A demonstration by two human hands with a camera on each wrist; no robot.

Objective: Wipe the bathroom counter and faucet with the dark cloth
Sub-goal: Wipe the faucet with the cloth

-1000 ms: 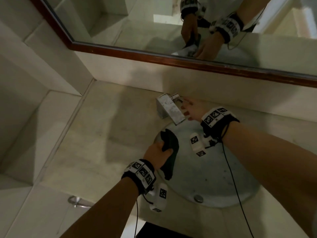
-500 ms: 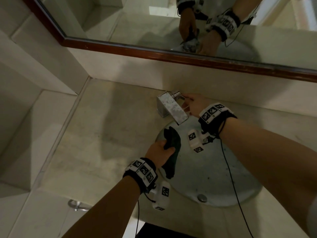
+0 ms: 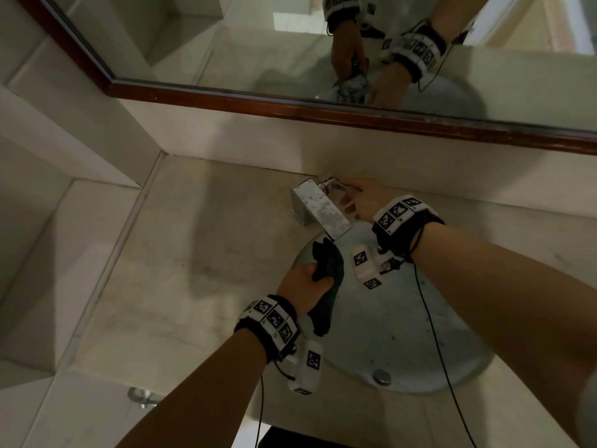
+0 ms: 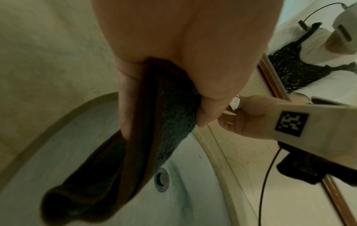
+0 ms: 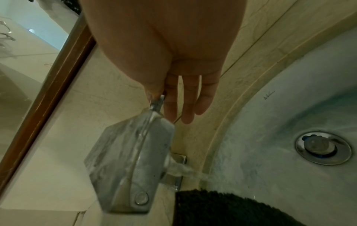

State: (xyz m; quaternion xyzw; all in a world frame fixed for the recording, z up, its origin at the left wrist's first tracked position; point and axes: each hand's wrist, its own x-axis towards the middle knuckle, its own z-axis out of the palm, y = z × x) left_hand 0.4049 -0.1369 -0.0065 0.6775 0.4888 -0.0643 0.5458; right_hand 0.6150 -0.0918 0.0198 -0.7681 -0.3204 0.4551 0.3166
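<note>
Your left hand (image 3: 307, 281) grips the dark cloth (image 3: 328, 279), hanging lengthwise just below the faucet (image 3: 319, 205) spout over the sink (image 3: 452, 367); your right hand (image 3: 361, 198) pinches the lever (image 3: 332, 185) behind the faucet.

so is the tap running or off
Running: in the right wrist view a stream of water leaves the tap spout toward the basin, just above the cloth.

I'm seeing the dark cloth (image 3: 326, 279) hanging bunched over the basin, just under the spout of the square, water-spotted chrome faucet (image 3: 318, 206), which is running water; the beige marble counter (image 3: 181, 270) is lying around them.
</note>
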